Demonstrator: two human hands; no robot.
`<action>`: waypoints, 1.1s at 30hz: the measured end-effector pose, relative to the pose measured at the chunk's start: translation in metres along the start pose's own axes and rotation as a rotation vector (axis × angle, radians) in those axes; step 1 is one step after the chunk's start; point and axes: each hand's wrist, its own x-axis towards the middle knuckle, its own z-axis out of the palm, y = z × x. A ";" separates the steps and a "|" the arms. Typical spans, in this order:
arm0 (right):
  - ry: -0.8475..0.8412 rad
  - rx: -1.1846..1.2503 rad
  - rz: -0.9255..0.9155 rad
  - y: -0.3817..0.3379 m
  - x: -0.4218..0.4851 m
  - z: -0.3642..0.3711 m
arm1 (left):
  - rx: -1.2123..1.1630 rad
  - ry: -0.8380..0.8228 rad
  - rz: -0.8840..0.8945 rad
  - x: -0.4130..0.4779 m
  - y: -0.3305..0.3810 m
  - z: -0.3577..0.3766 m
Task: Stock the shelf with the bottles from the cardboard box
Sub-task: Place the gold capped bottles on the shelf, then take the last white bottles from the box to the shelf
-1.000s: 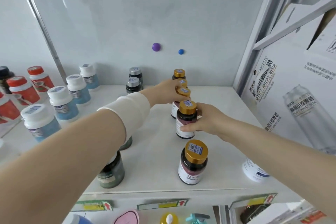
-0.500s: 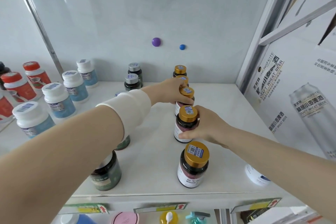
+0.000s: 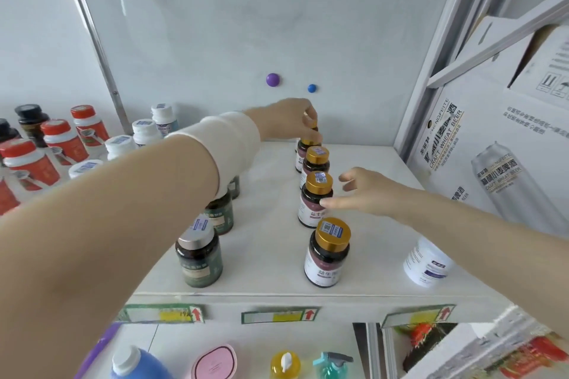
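A row of dark bottles with gold caps runs front to back on the white shelf [image 3: 271, 258]. The front bottle [image 3: 328, 252] stands alone. My right hand [image 3: 366, 191] is beside the second bottle [image 3: 314, 200], fingers spread, with only the thumb tip at its side. Behind it stands a third bottle [image 3: 316, 163]. My left hand [image 3: 286, 120] reaches to the back of the row, its fingertips pinched on the cap of the rearmost gold-capped bottle [image 3: 308, 142], which it mostly hides. The cardboard box is out of view.
Silver-capped green-label bottles [image 3: 200, 255] stand left of the row, under my left arm. White-capped [image 3: 144, 132] and red-capped bottles [image 3: 61, 138] fill the left. A white jar [image 3: 428, 261] lies at the right. A white beer carton [image 3: 492, 163] walls the right side. Cleaning bottles [image 3: 284, 363] stand on the lower shelf.
My right hand has let go of the second gold-capped bottle and opened, drawing slightly right. My left hand has moved farther back along the row to the rearmost cap.
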 end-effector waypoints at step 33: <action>0.098 -0.784 -1.047 -0.521 -0.170 0.469 | 1.023 0.031 -0.870 -0.695 -0.370 -0.158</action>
